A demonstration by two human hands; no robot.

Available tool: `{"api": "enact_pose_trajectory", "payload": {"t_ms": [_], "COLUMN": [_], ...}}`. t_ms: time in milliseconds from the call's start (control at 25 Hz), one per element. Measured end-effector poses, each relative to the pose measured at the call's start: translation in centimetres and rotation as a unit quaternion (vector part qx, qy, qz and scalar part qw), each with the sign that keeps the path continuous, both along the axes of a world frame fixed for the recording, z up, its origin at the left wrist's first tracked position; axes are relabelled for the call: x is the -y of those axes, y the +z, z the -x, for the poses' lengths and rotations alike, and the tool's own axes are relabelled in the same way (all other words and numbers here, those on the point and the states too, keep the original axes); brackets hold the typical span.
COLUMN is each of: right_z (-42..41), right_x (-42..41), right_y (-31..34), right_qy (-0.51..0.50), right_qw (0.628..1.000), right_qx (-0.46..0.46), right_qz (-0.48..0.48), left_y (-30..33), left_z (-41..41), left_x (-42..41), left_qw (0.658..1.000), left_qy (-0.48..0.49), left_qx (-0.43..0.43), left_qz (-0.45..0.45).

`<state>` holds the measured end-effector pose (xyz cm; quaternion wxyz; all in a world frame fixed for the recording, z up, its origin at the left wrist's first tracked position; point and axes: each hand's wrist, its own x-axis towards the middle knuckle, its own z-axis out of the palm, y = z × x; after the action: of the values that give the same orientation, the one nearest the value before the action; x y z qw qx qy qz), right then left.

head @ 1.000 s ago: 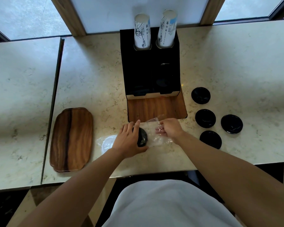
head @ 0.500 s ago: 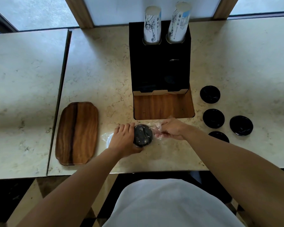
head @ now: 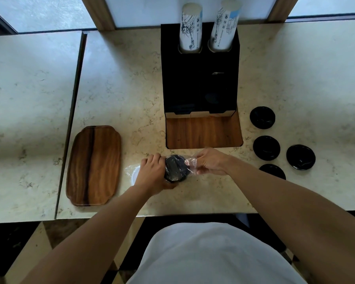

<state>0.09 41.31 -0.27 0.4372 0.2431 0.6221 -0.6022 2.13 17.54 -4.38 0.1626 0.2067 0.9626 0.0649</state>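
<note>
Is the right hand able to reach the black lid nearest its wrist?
Probably yes: that lid lies loose beside the forearm, but the right hand pinches plastic wrap and must release it first.

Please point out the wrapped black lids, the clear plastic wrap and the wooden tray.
wrapped black lids (head: 175, 169), head view, dark round face.
clear plastic wrap (head: 190, 162), head view, its bunched end.
wooden tray (head: 93, 165), head view, middle of its surface.

No legible text; only blurred print on the two cup stacks (head: 190, 27)
</note>
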Motion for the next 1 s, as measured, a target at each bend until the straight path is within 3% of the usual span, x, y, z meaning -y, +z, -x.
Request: {"api": "enact_pose_trajectory", "payload": {"t_ms": [320,560,1000], "right_z": [0.0,0.2,0.1], "right_x": [0.7,1.2,2.3], "right_y": [0.2,-0.2,-0.6], "right_qy": [0.05,0.105,0.064], "right_qw": [0.999,0.99,0.99], "right_qx": [-0.014,-0.064,-0.086], "right_qz": [0.01,-0.062,-0.087], "left_y": [-0.1,-0.1,-0.1], "left_z": [-0.2,-0.4,-0.4], "left_x": [0.3,0.1,0.0], "left_qw": [1.0,0.999,0.999], "left_qy": [-0.01,-0.012,-0.013], "left_qx": [-0.017,-0.03,-0.039], "left_qz": [-0.003,0.004,0.022]}}
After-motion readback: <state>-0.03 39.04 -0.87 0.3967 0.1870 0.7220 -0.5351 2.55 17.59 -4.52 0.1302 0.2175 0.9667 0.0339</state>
